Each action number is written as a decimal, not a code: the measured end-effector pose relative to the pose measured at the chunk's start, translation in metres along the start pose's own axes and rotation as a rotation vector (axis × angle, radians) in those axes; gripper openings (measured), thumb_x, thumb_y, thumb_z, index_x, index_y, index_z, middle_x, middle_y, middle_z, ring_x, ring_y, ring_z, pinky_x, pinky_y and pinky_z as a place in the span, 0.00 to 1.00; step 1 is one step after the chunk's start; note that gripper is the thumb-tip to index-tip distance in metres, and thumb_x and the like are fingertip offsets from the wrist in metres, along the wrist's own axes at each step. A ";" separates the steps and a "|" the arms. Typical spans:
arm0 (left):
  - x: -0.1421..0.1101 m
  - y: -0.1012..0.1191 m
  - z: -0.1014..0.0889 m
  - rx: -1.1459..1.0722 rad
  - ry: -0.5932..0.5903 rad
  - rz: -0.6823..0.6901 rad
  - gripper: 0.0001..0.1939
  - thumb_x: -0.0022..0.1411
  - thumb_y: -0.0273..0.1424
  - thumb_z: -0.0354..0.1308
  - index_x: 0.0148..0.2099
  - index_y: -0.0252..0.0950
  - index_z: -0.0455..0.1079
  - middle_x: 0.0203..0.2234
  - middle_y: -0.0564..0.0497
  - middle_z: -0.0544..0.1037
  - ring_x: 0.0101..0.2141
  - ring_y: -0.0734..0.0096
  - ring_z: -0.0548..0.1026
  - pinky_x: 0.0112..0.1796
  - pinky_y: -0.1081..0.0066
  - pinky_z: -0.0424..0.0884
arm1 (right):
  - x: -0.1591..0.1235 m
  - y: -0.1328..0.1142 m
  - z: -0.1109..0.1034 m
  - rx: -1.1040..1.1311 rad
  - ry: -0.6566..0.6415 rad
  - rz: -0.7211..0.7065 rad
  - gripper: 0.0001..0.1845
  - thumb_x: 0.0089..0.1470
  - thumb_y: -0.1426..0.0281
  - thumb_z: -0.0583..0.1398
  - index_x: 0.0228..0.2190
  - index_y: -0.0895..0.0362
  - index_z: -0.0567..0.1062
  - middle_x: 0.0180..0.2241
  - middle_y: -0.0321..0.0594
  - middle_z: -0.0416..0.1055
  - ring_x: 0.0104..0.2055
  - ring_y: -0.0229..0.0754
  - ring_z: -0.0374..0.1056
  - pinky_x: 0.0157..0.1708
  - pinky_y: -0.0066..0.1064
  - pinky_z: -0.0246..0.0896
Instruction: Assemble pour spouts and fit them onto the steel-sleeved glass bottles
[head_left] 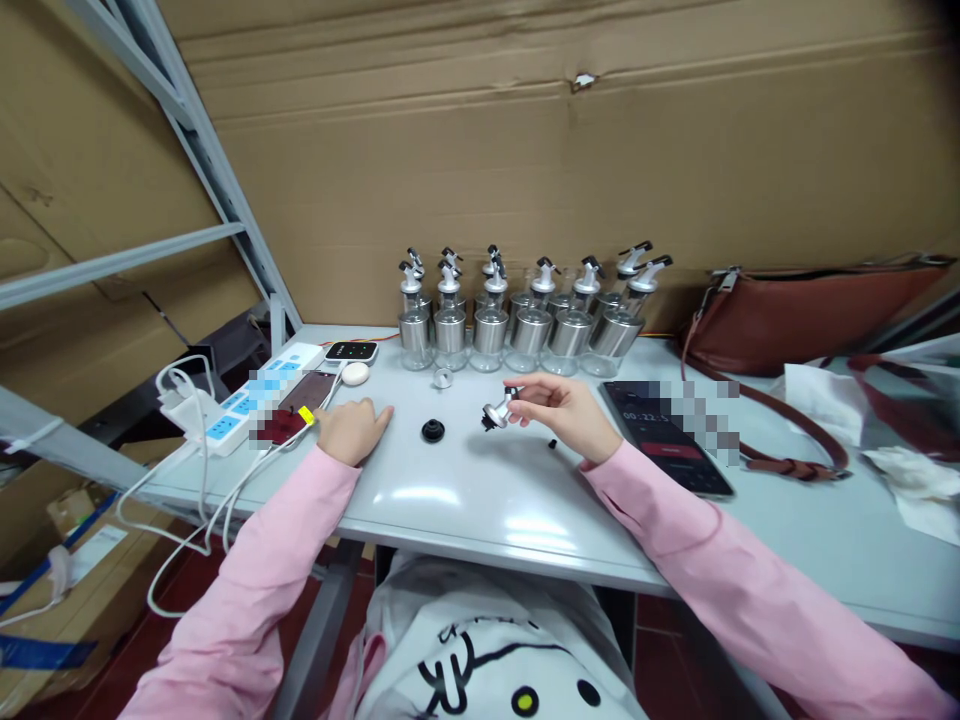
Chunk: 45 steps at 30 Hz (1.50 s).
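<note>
My right hand (559, 408) pinches a silver and black bottle pourer (500, 408) by its spout, just above the table. The pourer is tilted, with its black stopper end pointing down to the left. My left hand (352, 430) rests on the table beside the phone with the red screen (289, 418), holding nothing, its thumb apart from the bent fingers. Between my hands lies a round black stopper part (433, 430), and behind it a small clear cap (442, 378). A tiny black piece (552, 444) lies by my right wrist.
Several glass and steel oil bottles (491, 335) with pourers stand at the back. A large phone (667, 440) and a brown bag (817, 315) are on the right. At left are a power strip (262, 395), white cables, a small black device (352, 352) and a white round case (355, 373).
</note>
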<state>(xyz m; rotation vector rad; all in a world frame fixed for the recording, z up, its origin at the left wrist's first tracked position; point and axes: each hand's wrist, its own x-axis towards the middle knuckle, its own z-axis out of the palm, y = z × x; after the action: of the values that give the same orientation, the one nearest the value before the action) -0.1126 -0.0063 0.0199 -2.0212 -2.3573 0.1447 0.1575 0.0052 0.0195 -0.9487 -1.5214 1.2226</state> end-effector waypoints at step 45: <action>0.006 0.096 0.007 -0.438 0.565 0.992 0.28 0.65 0.42 0.48 0.60 0.30 0.50 0.37 0.45 0.78 0.36 0.64 0.75 0.44 0.63 0.60 | 0.000 0.003 -0.001 0.126 0.031 -0.060 0.19 0.40 0.61 0.67 0.33 0.58 0.74 0.20 0.35 0.73 0.19 0.36 0.68 0.20 0.29 0.64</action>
<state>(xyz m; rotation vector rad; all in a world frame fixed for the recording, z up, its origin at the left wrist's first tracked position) -0.0196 0.0142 0.0040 -2.7289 -0.9786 -0.8564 0.1584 0.0056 0.0170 -0.8298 -1.4210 1.2408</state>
